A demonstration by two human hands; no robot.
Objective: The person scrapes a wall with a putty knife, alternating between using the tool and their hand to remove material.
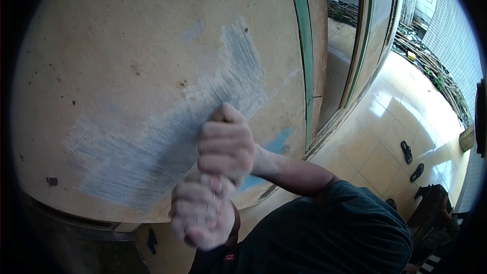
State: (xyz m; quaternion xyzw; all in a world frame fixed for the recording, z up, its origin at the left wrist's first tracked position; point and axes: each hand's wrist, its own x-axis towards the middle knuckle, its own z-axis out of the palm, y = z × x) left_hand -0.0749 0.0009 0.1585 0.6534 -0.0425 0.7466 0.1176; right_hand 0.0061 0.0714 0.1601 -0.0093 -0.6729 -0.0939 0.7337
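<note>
Both my fists are pressed together, one above the other, in front of a beige painted wall (152, 15). My right hand (225, 144) is the upper one, closed, with its arm coming in from the right. My left hand (203, 210) is closed just below it, touching it. The fingers are dusty and slightly blurred. Whatever they grip is hidden inside the fists. Behind them the wall carries a wide scraped patch (127, 152) of grey and white with slanting scratch marks. A blue paint patch (279, 142) shows beside my right wrist.
A green door-frame strip (304, 61) stands right of the wall, next to an opening. Glossy tiled floor (365, 147) runs beyond it, with a pair of black sandals (412, 161). A pile of sticks (431, 71) lies farther off. Another dark sandal (151, 241) lies below the wall.
</note>
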